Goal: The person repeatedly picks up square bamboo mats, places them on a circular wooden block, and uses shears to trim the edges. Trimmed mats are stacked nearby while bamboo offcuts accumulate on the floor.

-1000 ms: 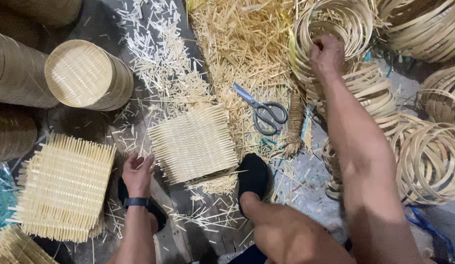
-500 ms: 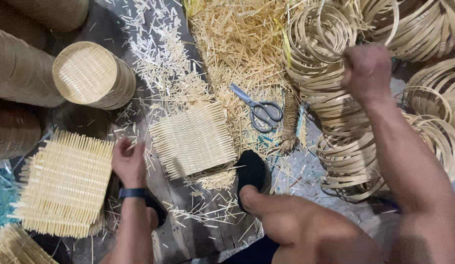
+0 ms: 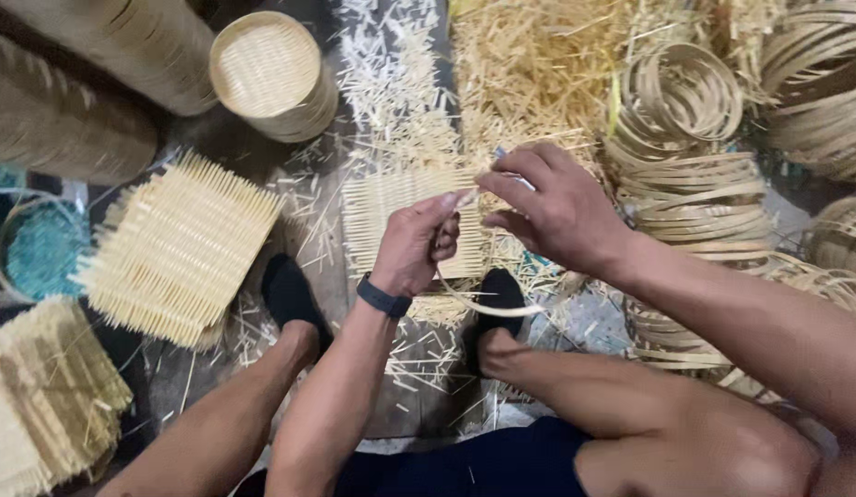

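Observation:
My left hand and my right hand meet above the floor, both pinching a thin bamboo ring whose lower curve hangs below them. My left wrist wears a dark band. Under the hands lies a square woven bamboo mat, partly hidden by them. My two feet in dark socks rest on the floor on either side of my left forearm.
A stack of square woven mats lies at left, another at bottom left. Round woven baskets stand at top left. Piles of bamboo rings fill the right side. Loose bamboo splints cover the floor at top.
My right hand came down from the ring pile with a ring. My left hand rose off the floor to meet it. The camera view shifted; the scissors are now hidden.

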